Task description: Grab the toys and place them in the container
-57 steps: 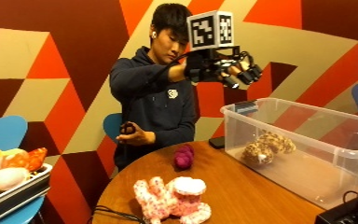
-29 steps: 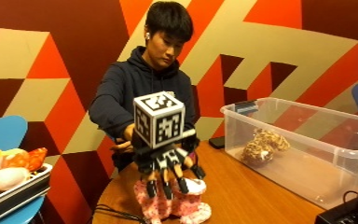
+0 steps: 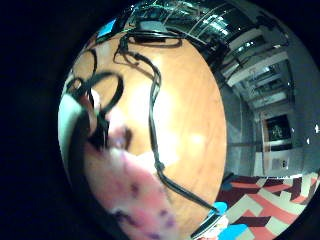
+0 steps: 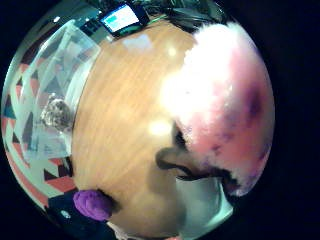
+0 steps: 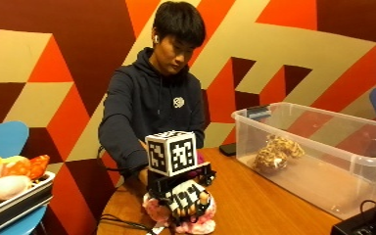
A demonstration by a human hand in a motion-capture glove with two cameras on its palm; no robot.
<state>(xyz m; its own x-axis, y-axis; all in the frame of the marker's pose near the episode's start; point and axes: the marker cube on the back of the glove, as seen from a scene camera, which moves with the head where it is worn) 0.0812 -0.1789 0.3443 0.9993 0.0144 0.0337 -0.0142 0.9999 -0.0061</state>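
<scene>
Fingers of my right hand curl down over the pink plush toy on the tabletop, directly under my palm, so it is the nearer of my hands; whether they have closed on it I cannot tell. Farther off sits the clear container, holding a spotted toy. Only the thumb-side view shows the purple toy.
</scene>
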